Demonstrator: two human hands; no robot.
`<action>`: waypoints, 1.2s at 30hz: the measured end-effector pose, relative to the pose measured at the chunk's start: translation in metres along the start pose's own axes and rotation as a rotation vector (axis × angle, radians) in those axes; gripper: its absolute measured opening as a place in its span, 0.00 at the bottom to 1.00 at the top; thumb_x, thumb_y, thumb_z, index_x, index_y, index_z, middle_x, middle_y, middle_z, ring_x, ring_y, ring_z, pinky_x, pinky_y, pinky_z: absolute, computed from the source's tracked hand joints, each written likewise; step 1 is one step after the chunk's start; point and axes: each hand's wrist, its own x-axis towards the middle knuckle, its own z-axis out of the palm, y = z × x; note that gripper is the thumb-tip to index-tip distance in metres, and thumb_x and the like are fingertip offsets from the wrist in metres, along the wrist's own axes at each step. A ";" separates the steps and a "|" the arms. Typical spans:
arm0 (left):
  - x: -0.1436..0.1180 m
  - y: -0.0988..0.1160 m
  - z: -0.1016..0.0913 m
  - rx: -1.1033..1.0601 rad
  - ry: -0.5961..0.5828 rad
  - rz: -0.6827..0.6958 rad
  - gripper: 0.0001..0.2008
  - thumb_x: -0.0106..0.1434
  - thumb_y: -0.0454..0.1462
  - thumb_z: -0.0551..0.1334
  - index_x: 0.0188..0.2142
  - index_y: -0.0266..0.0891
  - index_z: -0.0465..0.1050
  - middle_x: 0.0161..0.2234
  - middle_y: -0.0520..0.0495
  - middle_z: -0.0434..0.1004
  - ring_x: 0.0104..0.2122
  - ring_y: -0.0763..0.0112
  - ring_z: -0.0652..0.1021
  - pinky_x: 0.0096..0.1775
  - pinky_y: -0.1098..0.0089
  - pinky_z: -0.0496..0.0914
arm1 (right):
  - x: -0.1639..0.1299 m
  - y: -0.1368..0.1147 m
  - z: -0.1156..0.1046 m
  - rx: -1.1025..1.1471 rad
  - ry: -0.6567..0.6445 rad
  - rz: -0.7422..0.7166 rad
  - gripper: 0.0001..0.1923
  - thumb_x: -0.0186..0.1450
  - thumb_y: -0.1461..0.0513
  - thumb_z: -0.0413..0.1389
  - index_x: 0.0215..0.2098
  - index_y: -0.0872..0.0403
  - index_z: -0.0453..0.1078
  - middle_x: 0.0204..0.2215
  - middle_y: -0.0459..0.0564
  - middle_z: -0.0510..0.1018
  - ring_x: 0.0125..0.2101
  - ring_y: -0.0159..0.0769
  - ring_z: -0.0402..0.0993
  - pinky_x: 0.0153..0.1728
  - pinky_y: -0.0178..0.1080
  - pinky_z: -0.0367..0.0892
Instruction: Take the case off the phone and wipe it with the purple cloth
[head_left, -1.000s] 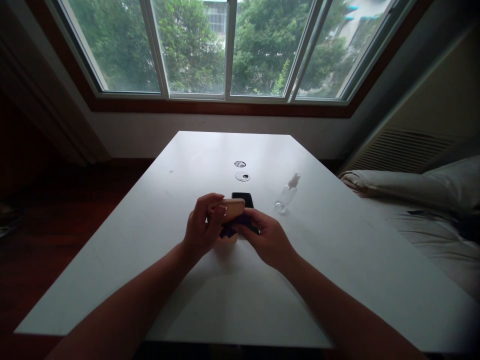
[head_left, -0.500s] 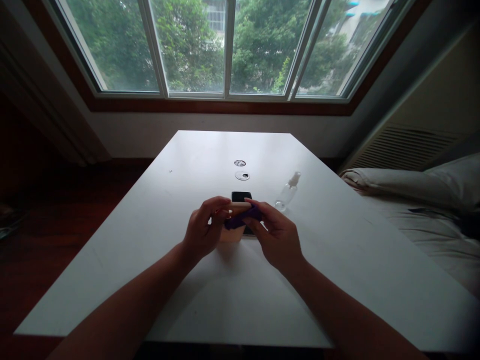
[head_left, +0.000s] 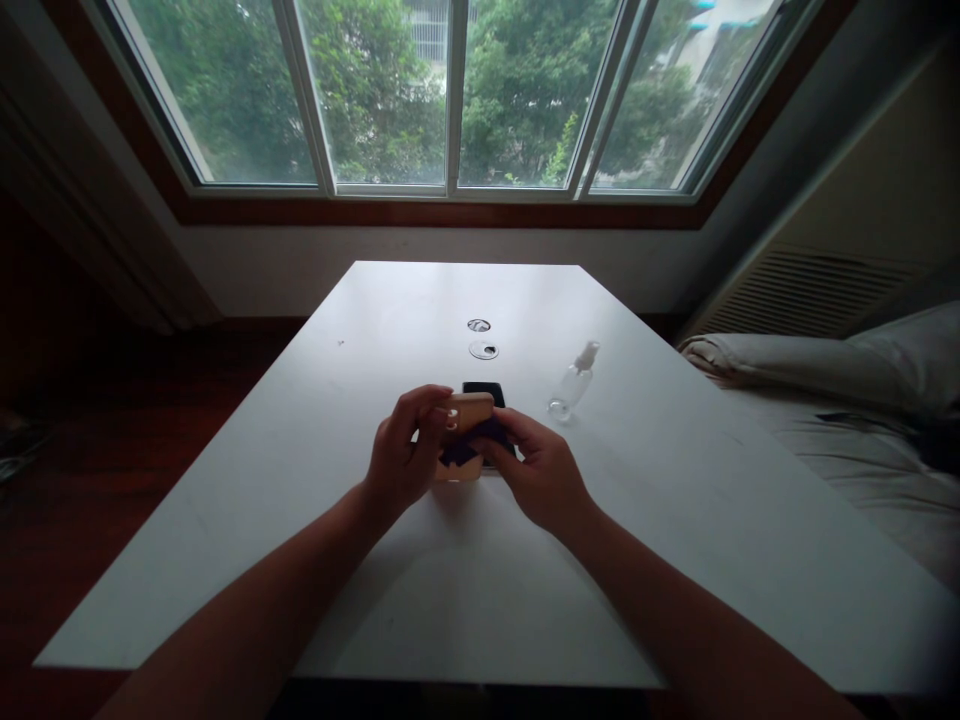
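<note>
Hands mid-table, left hand (head_left: 401, 462) gripping phone case (head_left: 466, 412), table (head_left: 450, 590) edges well apart

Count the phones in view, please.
2. A tan phone is held upright in the left hand, with the right hand pressing a purple cloth on it. A black phone lies on the table behind it, partly hidden.

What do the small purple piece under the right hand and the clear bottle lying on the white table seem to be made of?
Purple piece: probably soft cloth, matte and crumpled against the tan phone-shaped object. Clear spray bottle: likely transparent plastic with a white nozzle; glass cannot be ruled out.
</note>
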 end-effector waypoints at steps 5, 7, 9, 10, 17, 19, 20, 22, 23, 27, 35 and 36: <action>0.002 0.002 -0.001 -0.016 -0.054 0.054 0.13 0.71 0.31 0.58 0.54 0.40 0.69 0.36 0.50 0.77 0.32 0.78 0.77 0.34 0.78 0.72 | -0.001 -0.004 -0.001 0.028 0.091 -0.035 0.16 0.67 0.58 0.62 0.52 0.53 0.76 0.45 0.51 0.80 0.44 0.40 0.79 0.47 0.44 0.75; 0.003 0.003 -0.001 -0.025 -0.074 0.074 0.13 0.71 0.31 0.58 0.54 0.40 0.69 0.37 0.49 0.78 0.31 0.78 0.77 0.34 0.78 0.72 | -0.002 -0.006 -0.002 0.034 0.139 -0.065 0.17 0.67 0.59 0.62 0.53 0.51 0.76 0.48 0.51 0.79 0.47 0.41 0.78 0.50 0.45 0.74; 0.004 0.004 -0.001 -0.030 -0.081 0.087 0.13 0.71 0.31 0.57 0.54 0.39 0.69 0.38 0.49 0.78 0.31 0.78 0.77 0.32 0.78 0.71 | -0.003 -0.007 -0.003 0.040 0.184 -0.100 0.18 0.66 0.60 0.62 0.55 0.49 0.75 0.50 0.51 0.78 0.49 0.41 0.77 0.52 0.45 0.73; 0.004 0.004 -0.001 -0.027 -0.080 0.086 0.12 0.71 0.32 0.57 0.53 0.39 0.69 0.38 0.48 0.78 0.31 0.78 0.77 0.32 0.78 0.71 | -0.003 -0.007 -0.003 0.040 0.198 -0.111 0.19 0.66 0.60 0.62 0.56 0.49 0.75 0.51 0.51 0.78 0.50 0.41 0.77 0.53 0.46 0.73; 0.002 0.003 -0.001 -0.039 -0.073 0.021 0.12 0.72 0.34 0.57 0.54 0.40 0.69 0.36 0.49 0.77 0.31 0.77 0.77 0.33 0.77 0.72 | -0.001 -0.002 -0.003 0.018 0.126 -0.092 0.19 0.66 0.60 0.62 0.55 0.50 0.75 0.49 0.51 0.79 0.47 0.40 0.77 0.50 0.44 0.74; 0.001 0.003 -0.001 -0.021 -0.061 0.007 0.12 0.72 0.34 0.57 0.54 0.40 0.69 0.37 0.49 0.77 0.31 0.78 0.77 0.33 0.78 0.71 | -0.001 0.000 -0.003 0.004 0.082 -0.068 0.18 0.66 0.60 0.63 0.55 0.51 0.75 0.46 0.50 0.80 0.44 0.39 0.78 0.47 0.43 0.74; 0.001 0.003 -0.001 -0.011 -0.050 0.000 0.12 0.73 0.34 0.57 0.54 0.40 0.69 0.37 0.49 0.77 0.31 0.78 0.76 0.33 0.78 0.70 | 0.000 0.001 -0.003 -0.001 0.058 -0.054 0.18 0.66 0.59 0.62 0.54 0.52 0.75 0.45 0.50 0.80 0.43 0.39 0.78 0.46 0.42 0.74; 0.001 0.002 0.000 -0.004 -0.028 -0.020 0.12 0.73 0.34 0.57 0.54 0.41 0.69 0.38 0.49 0.76 0.32 0.79 0.76 0.33 0.79 0.70 | 0.000 0.001 -0.003 -0.004 0.009 -0.027 0.18 0.66 0.59 0.62 0.54 0.52 0.74 0.44 0.50 0.81 0.42 0.39 0.78 0.45 0.42 0.74; 0.000 0.002 0.000 -0.007 -0.022 -0.032 0.12 0.73 0.35 0.57 0.54 0.41 0.69 0.37 0.49 0.76 0.32 0.78 0.76 0.33 0.78 0.70 | 0.000 0.001 -0.003 -0.003 -0.013 -0.013 0.18 0.66 0.59 0.62 0.54 0.53 0.74 0.44 0.50 0.81 0.42 0.39 0.78 0.45 0.42 0.74; -0.001 0.001 0.000 0.005 -0.007 -0.077 0.13 0.73 0.37 0.57 0.55 0.40 0.68 0.36 0.49 0.76 0.32 0.76 0.76 0.33 0.77 0.71 | 0.001 0.002 -0.003 0.016 -0.094 0.041 0.16 0.67 0.59 0.61 0.53 0.54 0.74 0.43 0.50 0.81 0.40 0.38 0.78 0.43 0.41 0.74; -0.004 -0.003 0.002 -0.021 0.005 -0.091 0.14 0.73 0.37 0.58 0.56 0.40 0.67 0.35 0.48 0.76 0.31 0.76 0.76 0.32 0.76 0.70 | -0.003 -0.001 0.001 -0.057 0.071 -0.071 0.16 0.68 0.60 0.60 0.54 0.53 0.73 0.44 0.51 0.80 0.42 0.39 0.78 0.45 0.43 0.74; -0.005 -0.004 0.002 -0.032 0.007 -0.100 0.13 0.72 0.38 0.58 0.55 0.39 0.66 0.35 0.48 0.76 0.31 0.75 0.76 0.33 0.76 0.71 | -0.004 -0.002 0.001 -0.064 0.117 -0.089 0.16 0.68 0.60 0.60 0.54 0.52 0.73 0.46 0.51 0.79 0.44 0.39 0.78 0.47 0.43 0.74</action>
